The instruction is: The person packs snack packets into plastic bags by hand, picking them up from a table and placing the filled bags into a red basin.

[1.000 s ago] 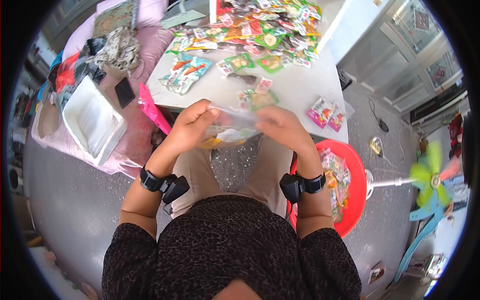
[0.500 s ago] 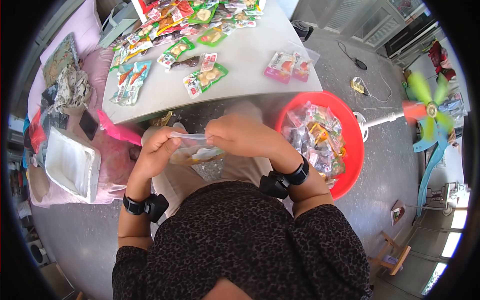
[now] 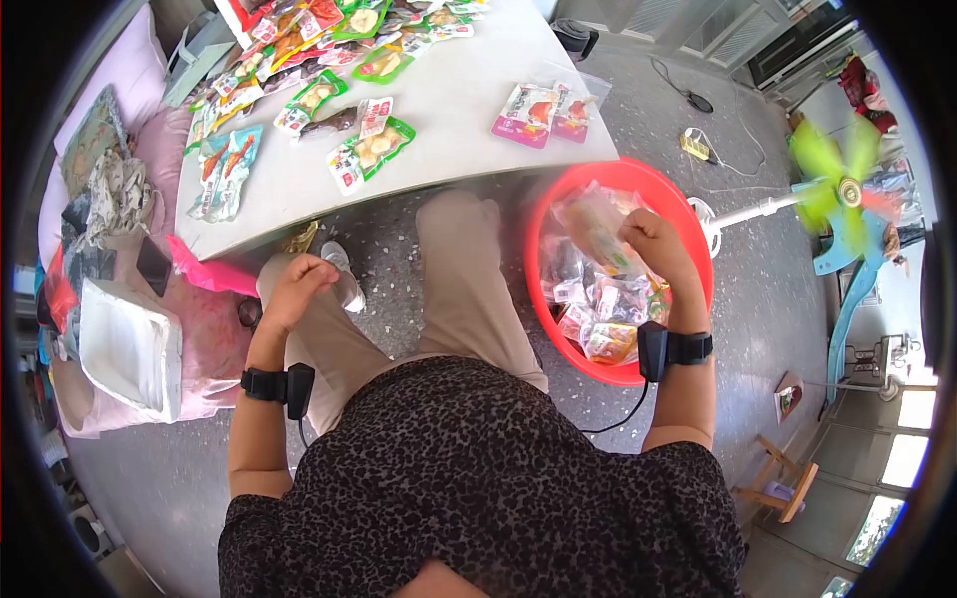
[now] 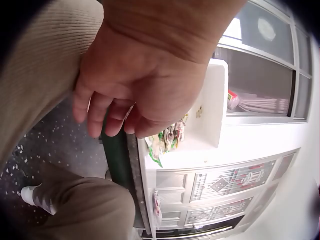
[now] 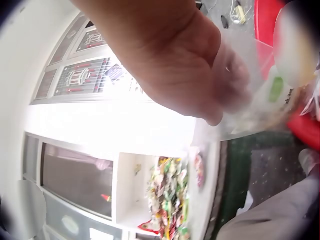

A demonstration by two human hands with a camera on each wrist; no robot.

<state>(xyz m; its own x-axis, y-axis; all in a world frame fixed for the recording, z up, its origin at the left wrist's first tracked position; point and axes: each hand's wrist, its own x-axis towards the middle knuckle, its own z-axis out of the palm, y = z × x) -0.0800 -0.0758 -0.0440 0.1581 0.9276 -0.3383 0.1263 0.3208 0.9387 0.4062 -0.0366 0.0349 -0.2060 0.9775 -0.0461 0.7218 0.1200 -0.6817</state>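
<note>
The right hand (image 3: 653,239) grips a clear bag (image 3: 598,227), its fingers curled in on the thin film. In the right wrist view the fingertips are blurred, so which of them pinch the film cannot be told. The bag hangs to the left of this grip, over the red tub (image 3: 706,289), with something pale inside and a green mark on its side.

Below the grip, the tub holds many small packs (image 3: 610,324) in clear wrapping, lying over one another. Beyond the grip and to its left, two pink packs (image 3: 526,112) lie on the table (image 3: 454,120), near the corner closest to the tub. To the right of the grip, well apart, stands a fan (image 3: 849,189) with green blades.

The left hand (image 3: 299,289) holds nothing. It hangs above the left thigh, well apart from the bag, its fingers loosely bent and close to each other. Just right of it, lower down, a white shoe (image 3: 345,277) shows on the floor.

Beyond the left hand, on the table, lie a blue pack (image 3: 227,171) and, to the right of that, a green pack (image 3: 374,152). A heap (image 3: 299,35) of mixed packs lies farther off. To the left of this hand, a pink bag (image 3: 211,269) and a white box (image 3: 130,349) rest on pink cloth (image 3: 214,339).
</note>
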